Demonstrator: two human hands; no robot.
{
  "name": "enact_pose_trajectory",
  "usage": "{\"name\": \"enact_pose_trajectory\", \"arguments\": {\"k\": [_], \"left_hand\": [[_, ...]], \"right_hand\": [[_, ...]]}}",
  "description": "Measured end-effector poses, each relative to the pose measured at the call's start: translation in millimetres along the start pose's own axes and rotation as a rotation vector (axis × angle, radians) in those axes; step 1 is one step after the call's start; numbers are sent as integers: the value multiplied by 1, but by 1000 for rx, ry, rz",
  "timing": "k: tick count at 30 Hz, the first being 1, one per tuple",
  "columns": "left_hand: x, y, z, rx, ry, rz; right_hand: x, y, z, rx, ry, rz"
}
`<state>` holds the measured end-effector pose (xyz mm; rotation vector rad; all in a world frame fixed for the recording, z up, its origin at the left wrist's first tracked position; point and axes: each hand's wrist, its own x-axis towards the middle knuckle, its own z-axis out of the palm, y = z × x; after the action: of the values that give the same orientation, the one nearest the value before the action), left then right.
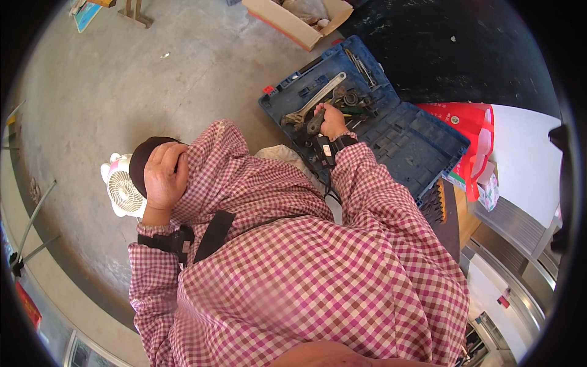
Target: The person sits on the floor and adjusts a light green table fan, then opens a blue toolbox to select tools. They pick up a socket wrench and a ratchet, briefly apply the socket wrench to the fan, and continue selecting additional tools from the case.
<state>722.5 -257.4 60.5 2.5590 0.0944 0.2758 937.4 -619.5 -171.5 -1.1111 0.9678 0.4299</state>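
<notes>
My right hand (332, 120) reaches into an open blue tool case (422, 144) on the concrete floor and is closed around the dark handle of a tool (317, 123). A long silver adjustable wrench (313, 100) lies in the case just left of that hand, among other small metal parts. My left hand (164, 175) rests on a dark rounded shape (142, 160) at my raised knee, its fingers curled against the pink checked fabric of my shirt. Both wrists wear black straps.
A small white fan (124, 191) lies on the floor by my left hand. An open cardboard box (293, 23) sits beyond the case. A red and white bag (474, 131) lies right of the case, next to a white surface (526, 159). A dark mat (465, 49) covers the far right floor.
</notes>
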Motion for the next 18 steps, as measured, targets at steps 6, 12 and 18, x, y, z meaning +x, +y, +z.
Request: {"name": "enact_pose_trajectory", "arguments": {"k": [6, 12, 18], "left_hand": [[8, -7, -3, -20, -47, -47], [-3, 13, -20, 66, -39, 14], [-22, 18, -30, 226, -53, 62]], "right_hand": [[-31, 15, 9, -71, -118, -44], [-18, -15, 14, -224, -174, -235], [3, -23, 19, -242, -80, -304]]}}
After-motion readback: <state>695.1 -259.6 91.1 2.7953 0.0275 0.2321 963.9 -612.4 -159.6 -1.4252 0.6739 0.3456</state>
